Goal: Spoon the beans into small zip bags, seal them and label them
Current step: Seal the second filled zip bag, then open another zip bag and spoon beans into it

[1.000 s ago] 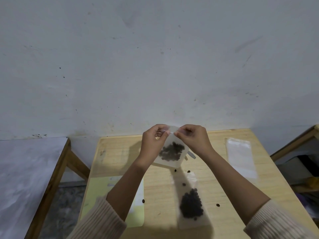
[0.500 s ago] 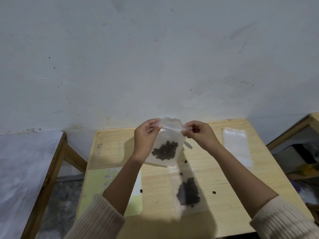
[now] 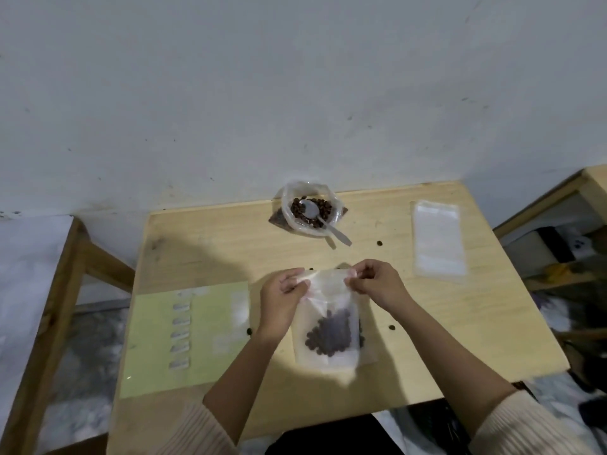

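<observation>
Head view | small zip bag (image 3: pixel 328 326), beans sitting in its bottom, hangs over the near middle of the table (image 3: pixel 213 244) | left hand (image 3: pixel 282 300) and right hand (image 3: pixel 377 287) each pinch its top strip, fingers clamped on the plastic | bean pouch (image 3: pixel 297 192) with spoon (image 3: pixel 325 221) at far edge | empty bags (image 3: pixel 438 241) by far-right corner | label sheet (image 3: pixel 187 336) along near-left edge

We hold a zip bag (image 3: pixel 328 336) over the table's (image 3: pixel 460 339) middle; label sheet (image 3: pixel 154 339) left, empty bags (image 3: pixel 438 241) right, spoon (image 3: pixel 325 223) in beans (image 3: pixel 327 207) behind.
</observation>
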The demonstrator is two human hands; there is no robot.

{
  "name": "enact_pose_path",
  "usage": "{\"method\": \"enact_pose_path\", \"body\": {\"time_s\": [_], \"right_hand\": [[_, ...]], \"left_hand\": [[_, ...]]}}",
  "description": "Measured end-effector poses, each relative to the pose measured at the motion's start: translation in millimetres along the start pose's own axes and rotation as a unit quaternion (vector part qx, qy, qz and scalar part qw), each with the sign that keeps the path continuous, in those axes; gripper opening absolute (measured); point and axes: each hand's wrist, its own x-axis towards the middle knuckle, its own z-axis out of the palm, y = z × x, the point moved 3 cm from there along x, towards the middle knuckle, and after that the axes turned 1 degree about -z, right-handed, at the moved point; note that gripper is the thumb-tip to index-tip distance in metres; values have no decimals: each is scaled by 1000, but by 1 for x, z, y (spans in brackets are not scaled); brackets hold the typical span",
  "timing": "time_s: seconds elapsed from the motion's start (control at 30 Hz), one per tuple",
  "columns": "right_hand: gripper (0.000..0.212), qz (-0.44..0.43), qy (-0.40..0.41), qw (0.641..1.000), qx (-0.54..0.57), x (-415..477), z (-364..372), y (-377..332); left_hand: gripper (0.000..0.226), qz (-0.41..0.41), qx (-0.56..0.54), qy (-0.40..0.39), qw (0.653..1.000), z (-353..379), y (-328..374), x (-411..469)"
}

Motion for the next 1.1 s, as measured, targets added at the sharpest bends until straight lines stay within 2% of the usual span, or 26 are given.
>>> {"method": "enact_pose_path", "body": {"time_s": [0.13,0.37,0.53,0.63,0.73,0.9,1.0,1.1], "right_hand": [[15,7,43,998,-38,6,3,17],[21,-46,70,996,18,17,6,17],[10,-76,120,990,25,33,-36,13],[9,-86,165,982,27,47,-80,14],[10,-81,195,977,24,64,-128,24],[32,-32,175,982,-63,90,-187,65],[38,-4,149,985,-89,103,-203,83],[32,-3,136,987,-89,111,-210,91]], "left_hand": [[27,26,42,33,998,11,-18,-4],[37,71,121,122,983,19,-8,4],[28,211,157,195,945,45,51,16],[22,269,144,168,937,91,88,26],[19,280,148,89,944,154,102,35],[33,174,241,-57,953,246,64,45],[44,138,291,-78,944,273,39,46],[44,111,309,-74,942,288,26,52]]}}
